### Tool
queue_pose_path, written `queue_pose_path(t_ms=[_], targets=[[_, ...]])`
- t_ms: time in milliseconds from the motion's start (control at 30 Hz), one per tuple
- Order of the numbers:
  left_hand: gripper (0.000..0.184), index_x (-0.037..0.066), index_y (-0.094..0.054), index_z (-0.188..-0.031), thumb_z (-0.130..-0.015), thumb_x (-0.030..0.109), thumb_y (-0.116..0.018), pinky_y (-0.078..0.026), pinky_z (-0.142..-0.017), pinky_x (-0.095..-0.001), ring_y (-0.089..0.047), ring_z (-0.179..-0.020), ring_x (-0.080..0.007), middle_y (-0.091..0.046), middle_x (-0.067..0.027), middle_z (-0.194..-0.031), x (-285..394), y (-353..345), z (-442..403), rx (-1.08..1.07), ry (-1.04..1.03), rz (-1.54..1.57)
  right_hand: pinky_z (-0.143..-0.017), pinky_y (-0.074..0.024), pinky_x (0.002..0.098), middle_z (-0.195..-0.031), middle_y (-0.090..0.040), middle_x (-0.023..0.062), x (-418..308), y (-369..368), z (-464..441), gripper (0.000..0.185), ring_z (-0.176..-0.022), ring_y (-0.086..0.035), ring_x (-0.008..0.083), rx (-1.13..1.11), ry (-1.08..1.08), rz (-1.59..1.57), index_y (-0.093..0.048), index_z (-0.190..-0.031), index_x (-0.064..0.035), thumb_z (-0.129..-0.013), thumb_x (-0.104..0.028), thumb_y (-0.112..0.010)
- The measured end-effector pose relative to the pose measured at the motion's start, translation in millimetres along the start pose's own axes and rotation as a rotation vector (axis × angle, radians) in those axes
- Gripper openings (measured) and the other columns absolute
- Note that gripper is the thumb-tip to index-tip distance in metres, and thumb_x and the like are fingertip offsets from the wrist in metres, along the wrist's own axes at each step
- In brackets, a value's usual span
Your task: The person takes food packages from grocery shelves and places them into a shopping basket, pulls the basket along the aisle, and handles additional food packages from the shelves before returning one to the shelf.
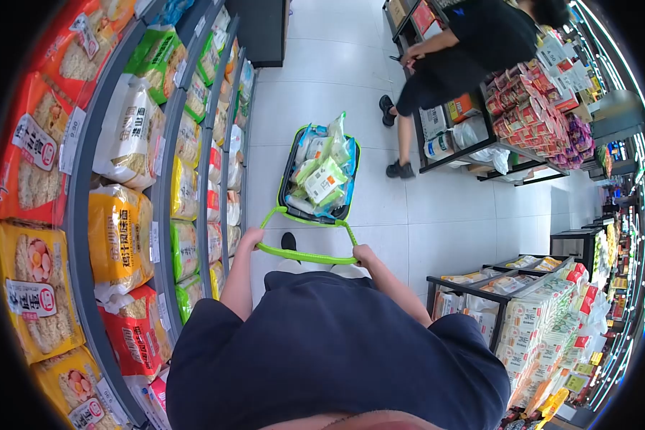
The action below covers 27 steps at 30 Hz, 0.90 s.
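Observation:
In front of me on the tiled floor is a dark shopping basket [285, 188] with a green rim. Its bright green handle [307, 256] is swung up toward my body. My left hand [251, 239] is wrapped round the handle's left corner, and my right hand [364, 254] grips the right corner. Inside the basket lie several plastic packages, among them a white-and-green packet [325, 179] on top and some blue ones along the sides. The contents underneath are hidden.
Along my left runs a shelf [166, 208] stacked with bagged noodles [122, 233]. At the upper right, a person in dark clothes [473, 54] stands beside a rack of red packets [527, 107]. A display of boxed goods [534, 322] stands at the lower right. Pale floor tiles [322, 79] stretch ahead.

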State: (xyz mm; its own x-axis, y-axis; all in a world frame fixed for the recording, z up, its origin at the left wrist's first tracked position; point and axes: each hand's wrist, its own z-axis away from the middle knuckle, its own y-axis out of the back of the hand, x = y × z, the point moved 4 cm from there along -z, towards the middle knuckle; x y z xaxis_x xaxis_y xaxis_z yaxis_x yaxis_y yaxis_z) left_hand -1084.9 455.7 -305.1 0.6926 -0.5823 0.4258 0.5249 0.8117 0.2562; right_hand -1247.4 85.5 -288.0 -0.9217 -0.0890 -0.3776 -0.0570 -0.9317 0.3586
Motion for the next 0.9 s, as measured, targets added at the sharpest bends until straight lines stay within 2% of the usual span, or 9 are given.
queue_pose_path(t_ms=[133,167,200,233,333,400,500,733,900], targets=[[0.017,0.007,-0.049,-0.073,-0.080,0.023,-0.050,-0.040,-0.041,-0.0293,-0.046,-0.046,-0.0149,-0.043,-0.0033,-0.056,-8,-7,0,0.012,-0.028,0.298,-0.038,-0.0474,0.0333,-0.070,-0.056,0.0173,-12,13,23,0.025,-0.052,-0.057,0.0240,-0.098,-0.006,-0.082,-0.054,-0.084,0.0103,-0.077,-0.009,-0.039],[0.019,0.009,-0.047,-0.072,-0.081,0.025,-0.049,-0.041,-0.042,-0.0289,-0.046,-0.046,-0.0143,-0.043,-0.0028,-0.055,-8,-11,0,-0.052,-0.020,0.542,-0.038,-0.0474,0.0333,-0.070,-0.056,0.0173,-15,20,26,0.025,-0.052,-0.057,0.0240,-0.098,0.004,-0.089,-0.054,-0.084,0.0103,-0.077,-0.009,-0.039],[0.021,0.010,-0.046,-0.070,-0.083,0.027,-0.049,-0.042,-0.043,-0.0284,-0.046,-0.047,-0.0138,-0.042,-0.0023,-0.055,-7,-17,1,-0.118,-0.011,0.785,-0.037,-0.0454,0.0321,-0.064,-0.051,0.0129,-19,24,30,0.023,-0.049,-0.055,0.0215,-0.166,0.019,-0.131,-0.052,-0.084,0.0106,-0.077,-0.008,-0.040],[0.021,0.010,-0.046,-0.070,-0.083,0.027,-0.049,-0.042,-0.043,-0.0284,-0.046,-0.047,-0.0138,-0.042,-0.0023,-0.055,-5,-24,4,-0.115,-0.018,0.781,-0.035,-0.0434,0.0308,-0.058,-0.047,0.0085,-20,29,34,0.022,-0.045,-0.052,0.0190,-0.236,0.030,-0.171,-0.051,-0.084,0.0108,-0.078,-0.008,-0.041],[0.022,0.012,-0.043,-0.068,-0.084,0.025,-0.048,-0.044,-0.045,-0.0268,-0.047,-0.047,-0.0130,-0.044,-0.0021,-0.055,6,-54,25,-0.077,-0.090,1.088,-0.039,-0.0484,0.0289,-0.060,-0.050,0.0087,-22,57,52,0.029,-0.046,-0.054,0.0172,-0.281,0.065,-0.118,-0.051,-0.081,0.0084,-0.084,-0.020,-0.046],[0.022,0.010,-0.043,-0.068,-0.084,0.024,-0.048,-0.044,-0.046,-0.0261,-0.047,-0.047,-0.0126,-0.044,-0.0021,-0.055,20,-79,52,0.121,-0.136,1.202,-0.048,-0.0524,0.0274,-0.067,-0.054,0.0081,-11,77,44,0.036,-0.053,-0.057,0.0161,-0.383,0.054,-0.069,-0.053,-0.087,0.0057,-0.085,-0.030,-0.050],[0.022,0.010,-0.042,-0.067,-0.083,0.021,-0.050,-0.046,-0.047,-0.0287,-0.047,-0.047,-0.0141,-0.045,-0.0024,-0.055,20,-125,67,0.271,-0.214,1.439,-0.053,-0.0534,0.0285,-0.070,-0.055,0.0072,15,124,36,0.031,-0.058,-0.058,0.0159,-0.429,0.143,-0.087,-0.055,-0.094,0.0016,-0.085,-0.028,-0.050],[0.017,0.009,-0.042,-0.079,-0.081,0.019,-0.056,-0.042,-0.046,-0.0305,-0.039,-0.045,-0.0115,-0.039,-0.0001,-0.059,33,-242,119,0.371,-0.186,1.530,-0.052,-0.0533,0.0306,-0.065,-0.055,0.0074,155,261,-34,0.018,-0.054,-0.057,0.0157,-0.215,0.059,-0.262,-0.058,-0.088,0.0005,-0.081,-0.015,-0.053],[0.019,0.010,-0.043,-0.079,-0.082,0.022,-0.058,-0.037,-0.044,-0.0289,-0.033,-0.043,-0.0095,-0.031,0.0024,-0.054,11,-223,107,0.384,-0.238,1.420,-0.046,-0.0526,0.0351,-0.064,-0.056,0.0135,263,335,-58,0.014,-0.053,-0.058,0.0210,-0.047,-0.149,-0.185,-0.055,-0.075,0.0047,-0.079,-0.008,-0.051]])
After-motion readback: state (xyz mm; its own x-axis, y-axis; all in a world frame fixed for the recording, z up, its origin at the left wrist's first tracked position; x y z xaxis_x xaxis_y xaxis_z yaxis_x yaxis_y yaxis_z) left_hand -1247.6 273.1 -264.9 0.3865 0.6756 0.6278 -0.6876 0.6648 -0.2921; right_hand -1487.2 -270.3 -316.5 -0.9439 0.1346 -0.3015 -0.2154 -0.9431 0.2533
